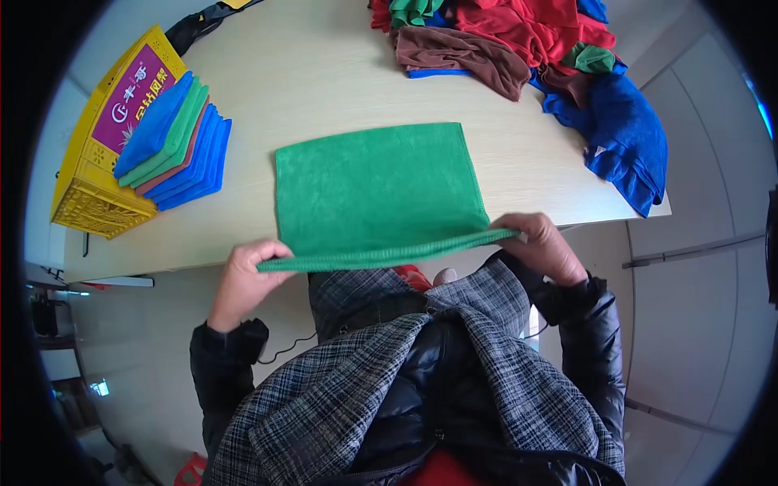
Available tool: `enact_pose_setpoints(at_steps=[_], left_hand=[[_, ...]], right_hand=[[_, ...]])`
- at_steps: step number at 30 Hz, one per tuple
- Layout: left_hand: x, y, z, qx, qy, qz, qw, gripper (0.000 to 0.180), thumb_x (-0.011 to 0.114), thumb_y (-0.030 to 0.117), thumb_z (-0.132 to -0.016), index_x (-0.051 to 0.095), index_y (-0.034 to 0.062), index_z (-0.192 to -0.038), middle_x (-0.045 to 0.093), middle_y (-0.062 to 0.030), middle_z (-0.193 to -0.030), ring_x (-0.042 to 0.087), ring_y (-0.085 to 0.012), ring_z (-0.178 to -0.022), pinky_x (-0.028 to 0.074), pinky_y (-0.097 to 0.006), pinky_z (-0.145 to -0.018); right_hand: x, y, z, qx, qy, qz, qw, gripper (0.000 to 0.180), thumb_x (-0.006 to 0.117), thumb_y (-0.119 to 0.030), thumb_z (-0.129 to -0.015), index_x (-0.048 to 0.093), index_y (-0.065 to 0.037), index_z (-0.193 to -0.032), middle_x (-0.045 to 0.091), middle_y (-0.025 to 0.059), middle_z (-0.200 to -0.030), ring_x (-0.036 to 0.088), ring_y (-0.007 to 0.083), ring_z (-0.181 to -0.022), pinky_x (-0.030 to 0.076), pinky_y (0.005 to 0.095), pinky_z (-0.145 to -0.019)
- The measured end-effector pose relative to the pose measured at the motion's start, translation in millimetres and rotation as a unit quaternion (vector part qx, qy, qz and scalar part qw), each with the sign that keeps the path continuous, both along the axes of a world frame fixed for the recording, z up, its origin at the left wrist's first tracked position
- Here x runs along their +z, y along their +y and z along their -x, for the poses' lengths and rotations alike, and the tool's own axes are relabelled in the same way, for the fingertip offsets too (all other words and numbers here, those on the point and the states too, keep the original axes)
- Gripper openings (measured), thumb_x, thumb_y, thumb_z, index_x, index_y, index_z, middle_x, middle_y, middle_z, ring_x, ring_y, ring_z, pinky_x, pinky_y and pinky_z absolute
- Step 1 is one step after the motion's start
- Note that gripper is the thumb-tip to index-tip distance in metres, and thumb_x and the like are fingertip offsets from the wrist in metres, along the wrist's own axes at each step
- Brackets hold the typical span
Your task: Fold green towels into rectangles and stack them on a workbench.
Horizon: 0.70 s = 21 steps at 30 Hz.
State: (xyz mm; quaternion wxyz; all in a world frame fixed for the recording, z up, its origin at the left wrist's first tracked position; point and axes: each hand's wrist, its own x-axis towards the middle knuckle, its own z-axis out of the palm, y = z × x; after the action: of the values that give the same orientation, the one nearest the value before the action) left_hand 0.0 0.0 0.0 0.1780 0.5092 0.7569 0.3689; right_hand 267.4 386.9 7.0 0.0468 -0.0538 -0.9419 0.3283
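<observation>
- Dead centre on my feed: a plain green cloth (377, 182) over a pale, wood-toned tabletop (324, 89).
- Toward ten o'clock I have a yellow crate (91, 166) with a purple panel (130, 97), beside a blue, green and brown stack (174, 154).
- At one o'clock I see a heap (519, 32) mixing red, brown, green and blue.
- At six, I get black-and-white plaid on a coat (340, 373).

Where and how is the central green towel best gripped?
Probably pinch the green towel at both ends of its near edge, from the person's side: that edge spans free between left hand and right hand; the far part lies flat.
</observation>
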Motion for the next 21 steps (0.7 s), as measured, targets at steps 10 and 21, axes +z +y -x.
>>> enact_pose_setpoints(at_steps=[10, 21], left_hand=[[-60, 92, 139, 0.196, -0.165, 0.004, 0.967, 0.024, 0.077, 0.011, -0.088, 0.069, -0.0049, -0.104, 0.070, -0.0030, -0.091, 0.064, -0.0075, -0.081, 0.052, -0.025, -0.073], [-88, 66, 110, 0.218, -0.220, -0.128, 0.942, 0.031, 0.073, 0.012, -0.092, 0.062, -0.0045, -0.116, 0.071, -0.0074, -0.100, 0.066, -0.0104, -0.086, 0.053, -0.028, -0.074]], right_hand=[[-55, 69, 148, -0.223, -0.081, 0.264, 0.935, 0.025, 0.067, -0.025, -0.097, 0.071, -0.003, -0.107, 0.067, -0.0009, -0.083, 0.060, 0.0080, -0.072, 0.046, 0.0239, -0.064], [-52, 41, 98, -0.271, -0.049, 0.315, 0.908, 0.030, 0.067, -0.028, -0.096, 0.068, -0.003, -0.113, 0.067, 0.0012, -0.082, 0.060, 0.0114, -0.066, 0.048, 0.0286, -0.060]])
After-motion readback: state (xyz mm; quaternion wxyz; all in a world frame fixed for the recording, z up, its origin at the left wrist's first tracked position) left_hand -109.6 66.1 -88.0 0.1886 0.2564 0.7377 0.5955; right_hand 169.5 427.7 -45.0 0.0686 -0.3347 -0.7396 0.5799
